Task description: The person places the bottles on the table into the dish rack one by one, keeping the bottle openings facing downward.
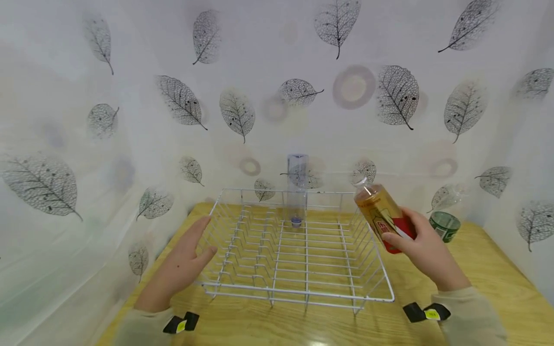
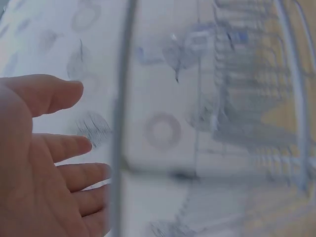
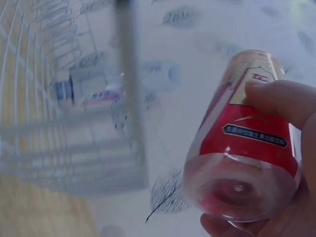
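Note:
My right hand [image 1: 426, 247] grips a clear plastic bottle [image 1: 383, 216] with a gold and red label, tilted with its narrow end up and to the left. In the right wrist view its clear dimpled base [image 3: 242, 192] faces the camera, and the thumb lies along the label. A white wire dish rack [image 1: 298, 290] stands between my hands. Beside its left side my left hand [image 1: 179, 262] holds nothing, its fingers extended; whether it touches the wire I cannot tell. At the rack's back a clear bottle [image 1: 296, 192] stands upside down, blue cap at the bottom.
Behind my right hand, right of the rack, stands a clear bottle with a green label [image 1: 445, 226], partly hidden. The rack rests on a yellow wooden table [image 1: 329, 327]. A pale curtain with leaf prints [image 1: 277, 129] surrounds the table at the back and sides.

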`<state>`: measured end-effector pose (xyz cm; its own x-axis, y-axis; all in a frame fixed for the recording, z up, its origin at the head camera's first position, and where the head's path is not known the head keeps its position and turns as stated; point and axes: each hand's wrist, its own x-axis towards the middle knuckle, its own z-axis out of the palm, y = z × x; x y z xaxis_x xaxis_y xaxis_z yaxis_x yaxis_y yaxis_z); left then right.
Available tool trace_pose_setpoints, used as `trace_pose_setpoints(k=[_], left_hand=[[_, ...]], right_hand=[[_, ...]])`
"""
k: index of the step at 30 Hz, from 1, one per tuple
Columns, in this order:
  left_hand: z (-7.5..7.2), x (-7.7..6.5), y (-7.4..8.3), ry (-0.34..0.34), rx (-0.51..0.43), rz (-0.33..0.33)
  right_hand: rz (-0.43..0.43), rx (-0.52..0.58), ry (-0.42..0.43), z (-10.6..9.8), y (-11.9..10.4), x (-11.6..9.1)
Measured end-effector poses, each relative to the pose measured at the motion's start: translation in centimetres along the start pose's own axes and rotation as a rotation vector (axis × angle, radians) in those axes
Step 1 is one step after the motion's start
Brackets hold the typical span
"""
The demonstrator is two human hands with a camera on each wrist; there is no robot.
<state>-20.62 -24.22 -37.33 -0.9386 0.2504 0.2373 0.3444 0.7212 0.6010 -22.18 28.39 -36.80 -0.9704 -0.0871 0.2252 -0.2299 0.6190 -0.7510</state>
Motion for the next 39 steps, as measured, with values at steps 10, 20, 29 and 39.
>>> trace_pose_setpoints(k=[10,20,29,39], left_hand=[[3.4,1.6,7.5,0.204,0.379,0.464],[7.3,2.2,12.8,0.193,0.430,0.589],[8.8,2.2,13.1,0.078,0.560,0.553],[10.5,2.4,12.9,0.095,0.567,0.544]], right_hand=[[-0.272,-0.279,0.005,3.1,-6.2,-0.6],[-0.417,-0.510,0.023,7.2,-8.7,-1.4],[-0.586,-0.572,0.041,9.7,-9.0,-1.5],[-0.605,-0.566,-0.002,10.3,-8.7,-1.6]])
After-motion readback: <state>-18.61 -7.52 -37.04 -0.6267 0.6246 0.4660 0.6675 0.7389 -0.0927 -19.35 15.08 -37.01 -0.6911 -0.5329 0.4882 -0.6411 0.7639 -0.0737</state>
